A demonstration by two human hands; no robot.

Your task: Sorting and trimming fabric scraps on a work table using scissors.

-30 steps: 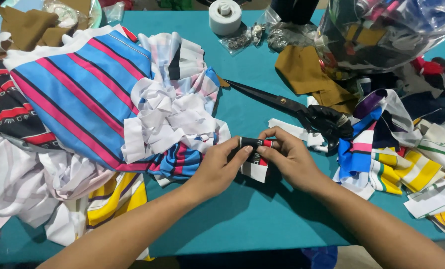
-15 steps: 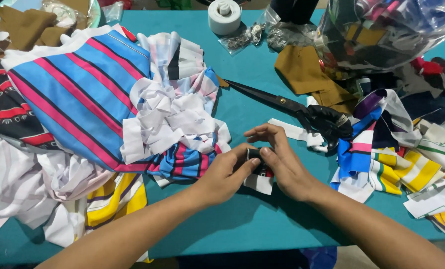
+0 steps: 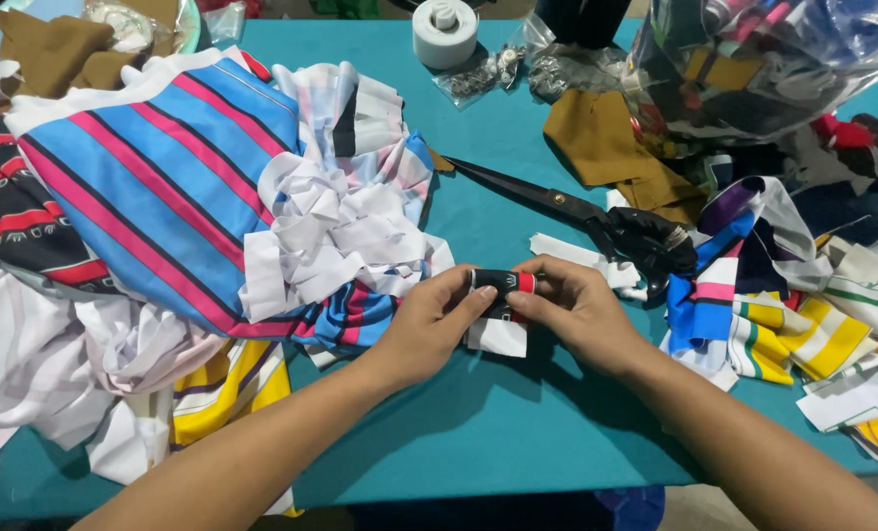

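Both hands meet over the teal table (image 3: 518,413), just in front of the person. The left hand (image 3: 429,324) and the right hand (image 3: 577,310) are closed together on one small folded piece of black fabric with a red edge and a white backing strip (image 3: 503,295); thumbs and fingertips pinch it from either end, and the white strip hangs below onto the table. The piece is lifted slightly between the two hands, not lying flat.

Just beyond the right hand lie large black-handled tailor's scissors (image 3: 596,216), blades pointing away to the left, untouched. To the left of the left hand sits a heap of white fabric strips (image 3: 331,236) on a blue cloth with pink stripes (image 3: 154,177). To the right of the right hand is a pile of striped yellow, white and blue offcuts (image 3: 803,334). Further off stand a white tape roll (image 3: 445,31) and a clear plastic bag of scraps (image 3: 754,59).

Judgement: the fold is being set. It is done well if both edges stay aligned, tension is even from both hands, and the white strip is kept from twisting.
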